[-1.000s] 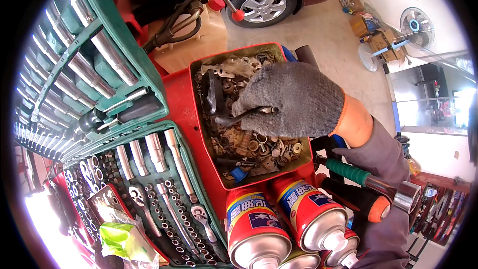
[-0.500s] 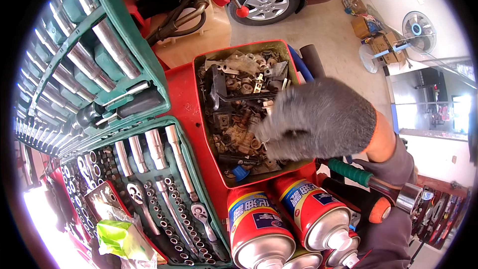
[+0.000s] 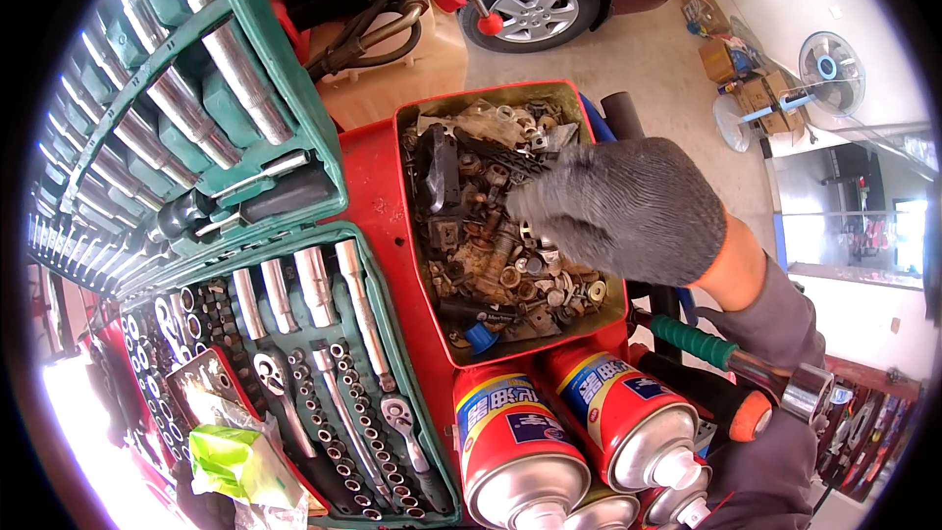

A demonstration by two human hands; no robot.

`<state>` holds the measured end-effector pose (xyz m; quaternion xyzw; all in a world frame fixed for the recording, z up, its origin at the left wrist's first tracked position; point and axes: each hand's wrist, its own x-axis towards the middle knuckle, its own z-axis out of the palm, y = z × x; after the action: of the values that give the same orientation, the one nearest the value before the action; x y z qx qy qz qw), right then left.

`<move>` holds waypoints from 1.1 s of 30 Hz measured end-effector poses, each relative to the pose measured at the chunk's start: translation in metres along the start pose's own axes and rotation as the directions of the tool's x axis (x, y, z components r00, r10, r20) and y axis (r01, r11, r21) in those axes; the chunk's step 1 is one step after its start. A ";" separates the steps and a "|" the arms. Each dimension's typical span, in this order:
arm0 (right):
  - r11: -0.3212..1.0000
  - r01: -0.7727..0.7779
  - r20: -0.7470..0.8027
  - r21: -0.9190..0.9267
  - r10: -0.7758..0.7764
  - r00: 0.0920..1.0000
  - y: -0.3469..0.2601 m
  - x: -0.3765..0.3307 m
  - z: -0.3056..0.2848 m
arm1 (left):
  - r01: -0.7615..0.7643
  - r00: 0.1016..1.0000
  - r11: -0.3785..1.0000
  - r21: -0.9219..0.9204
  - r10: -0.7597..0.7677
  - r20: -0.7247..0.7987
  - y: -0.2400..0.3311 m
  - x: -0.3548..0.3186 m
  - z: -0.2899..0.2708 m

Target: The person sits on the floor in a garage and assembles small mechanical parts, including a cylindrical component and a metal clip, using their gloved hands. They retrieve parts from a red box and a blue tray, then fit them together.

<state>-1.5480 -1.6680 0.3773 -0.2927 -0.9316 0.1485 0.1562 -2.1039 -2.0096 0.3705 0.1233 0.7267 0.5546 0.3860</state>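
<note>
My right hand [image 3: 628, 211], in a grey knitted glove with an orange cuff, reaches from the right over a red-rimmed bin [image 3: 420, 280]. Its blurred fingers point down among the loose hardware [image 3: 505, 255], a heap of nuts, bolts, washers and brackets. Whether they grip a piece cannot be made out. Near the bin's left wall lies a black bracket-like part [image 3: 444, 172]. A blue cap [image 3: 481, 338] rests in the corner nearest me. My left hand is out of view.
A green socket set case [image 3: 339, 152] stands open on the left. Red spray cans [image 3: 520, 447] crowd below the bin. A green-handled tool [image 3: 692, 339] and an orange-and-black handle [image 3: 751, 415] lie right. Beyond are a car wheel [image 3: 540, 12] and a fan [image 3: 829, 69].
My right hand has shifted slightly up over the bin, its fingers drawn closer together. The black part no longer stretches across the heap. More small hardware shows at the bin's lower right.
</note>
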 end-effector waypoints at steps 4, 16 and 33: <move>0.965 -0.026 0.415 0.262 -0.088 0.906 -0.013 -0.003 -0.032 | 0.020 0.999 0.999 -0.037 -0.019 0.048 -0.013 0.017 0.011; 0.979 0.117 0.386 -0.165 -0.045 0.921 -0.018 0.005 -0.005 | 0.011 0.999 0.998 -0.059 -0.008 0.040 -0.010 0.010 0.002; 0.991 -0.022 0.126 -0.128 0.038 0.991 -0.007 0.004 -0.020 | 0.028 0.999 0.998 -0.051 -0.027 0.022 -0.016 0.017 0.017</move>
<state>-1.5472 -1.6678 0.3989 -0.3060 -0.9427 0.1100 0.0747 -2.0995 -1.9926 0.3477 0.1092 0.7099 0.5663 0.4042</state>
